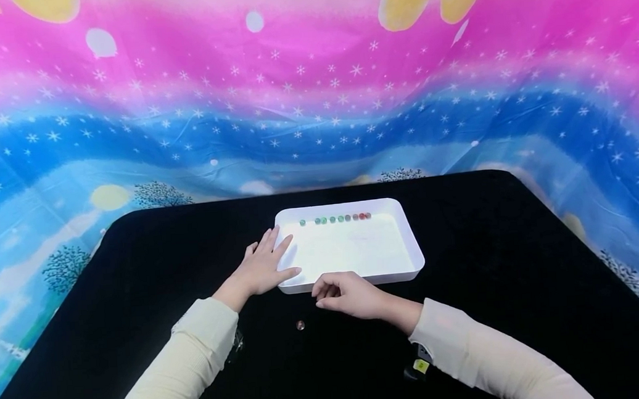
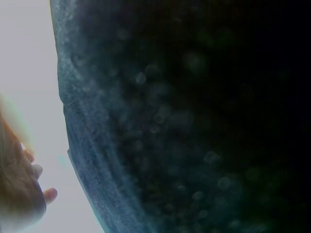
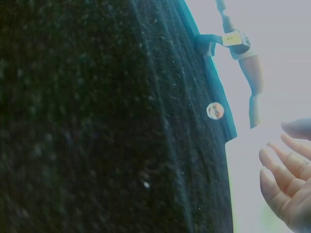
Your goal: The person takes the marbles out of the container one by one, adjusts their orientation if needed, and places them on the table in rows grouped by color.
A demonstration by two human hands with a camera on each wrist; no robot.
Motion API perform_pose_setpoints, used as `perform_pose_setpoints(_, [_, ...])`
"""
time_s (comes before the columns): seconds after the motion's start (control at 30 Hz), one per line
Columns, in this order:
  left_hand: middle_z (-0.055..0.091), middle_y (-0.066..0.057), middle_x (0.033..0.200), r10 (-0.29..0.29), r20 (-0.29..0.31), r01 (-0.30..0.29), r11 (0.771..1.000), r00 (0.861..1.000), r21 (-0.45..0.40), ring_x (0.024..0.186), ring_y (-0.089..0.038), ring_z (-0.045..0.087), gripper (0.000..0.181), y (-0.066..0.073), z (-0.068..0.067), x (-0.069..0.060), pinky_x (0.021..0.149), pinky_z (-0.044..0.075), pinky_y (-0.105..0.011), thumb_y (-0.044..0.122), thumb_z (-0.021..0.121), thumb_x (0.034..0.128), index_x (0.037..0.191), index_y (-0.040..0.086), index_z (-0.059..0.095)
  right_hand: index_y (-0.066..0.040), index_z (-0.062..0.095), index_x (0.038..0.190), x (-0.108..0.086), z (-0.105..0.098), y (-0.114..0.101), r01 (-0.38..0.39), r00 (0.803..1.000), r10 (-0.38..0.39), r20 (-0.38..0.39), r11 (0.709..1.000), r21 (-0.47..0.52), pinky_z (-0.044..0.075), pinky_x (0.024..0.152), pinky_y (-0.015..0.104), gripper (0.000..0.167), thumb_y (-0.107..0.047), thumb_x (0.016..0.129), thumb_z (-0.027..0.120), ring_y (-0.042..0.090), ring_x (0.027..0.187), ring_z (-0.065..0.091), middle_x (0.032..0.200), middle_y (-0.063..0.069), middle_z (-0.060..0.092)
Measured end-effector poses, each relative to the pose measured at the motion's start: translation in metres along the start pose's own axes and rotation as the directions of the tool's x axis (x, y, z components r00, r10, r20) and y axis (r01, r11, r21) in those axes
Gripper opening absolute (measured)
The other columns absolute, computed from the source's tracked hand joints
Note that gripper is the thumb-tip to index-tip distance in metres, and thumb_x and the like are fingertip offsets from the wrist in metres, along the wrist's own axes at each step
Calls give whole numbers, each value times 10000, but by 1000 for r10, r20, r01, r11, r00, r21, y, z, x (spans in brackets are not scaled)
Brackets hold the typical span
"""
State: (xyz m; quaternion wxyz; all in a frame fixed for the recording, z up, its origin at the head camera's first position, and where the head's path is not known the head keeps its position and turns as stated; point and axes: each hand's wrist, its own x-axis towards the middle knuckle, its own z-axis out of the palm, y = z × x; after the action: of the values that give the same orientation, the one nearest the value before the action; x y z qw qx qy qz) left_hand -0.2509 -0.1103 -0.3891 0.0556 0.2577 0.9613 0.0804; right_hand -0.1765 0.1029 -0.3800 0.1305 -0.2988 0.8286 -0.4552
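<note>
While the left hand [image 1: 263, 268] lies spread at the left end of the white tray [image 1: 383, 278], fingers straight and thumb out wide, look where the loose marble [image 1: 300, 325] sits: out on the dark bench [image 1: 484, 243], nearer the person than the tray! And there's the right hand [image 1: 351, 295] at the tray's near wall, fingers loosely rounded with gaps between them in the right wrist view. That grip has hold of nothing that shows; the left one clasps nothing either, serving, I'd judge, as a steadying palm.

Up at the far side, a neat row of marbles [image 1: 340, 218], green at the left, red towards the right, with one green marble [image 1: 302, 223] set apart at the left end. What a line to protect! If the stray is to be collected, the smart play is thumb and fingertip either side of its middle, squeezing gently, because a smooth ball could well squirt away. Then lift it clear of the near wall, lower it close to the tray's floor before letting go, and mind that left palm: one nudge could send the whole row rolling.
</note>
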Motion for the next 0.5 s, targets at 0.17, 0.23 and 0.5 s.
perform_pose_setpoints(0.17, [-47, -119, 1432, 0, 1, 0, 1000, 1000, -1, 1291, -266, -24, 779, 0, 0, 0, 954, 119, -519, 645, 322, 802, 1398, 172, 155, -7, 585, 945, -1, -7, -2, 5, 1000, -4, -19, 1000, 23, 441, 675, 252, 146, -88, 823, 582, 122, 749, 544, 833, -5, 594])
perform_pose_setpoints(0.23, [-47, -118, 1432, -2, 1, 2, 1000, 1000, 0, 1291, -266, -25, 779, 0, -1, 0, 954, 120, -520, 644, 325, 801, 1397, 171, 158, -1, 586, 945, -2, -9, -3, 9, 999, -8, -33, 1000, 23, 442, 672, 257, 146, -82, 823, 580, 124, 747, 542, 831, -4, 593])
perform_pose_setpoints(0.5, [-58, -114, 1432, -10, 7, 10, 1000, 1000, 5, 1291, -258, -33, 780, 0, 0, 0, 957, 116, -515, 647, 331, 798, 1396, 176, 163, -7, 592, 928, -1, -22, -4, -12, 995, 11, -99, 1000, -14, 435, 646, 255, 134, -81, 817, 583, 112, 708, 521, 788, -23, 575])
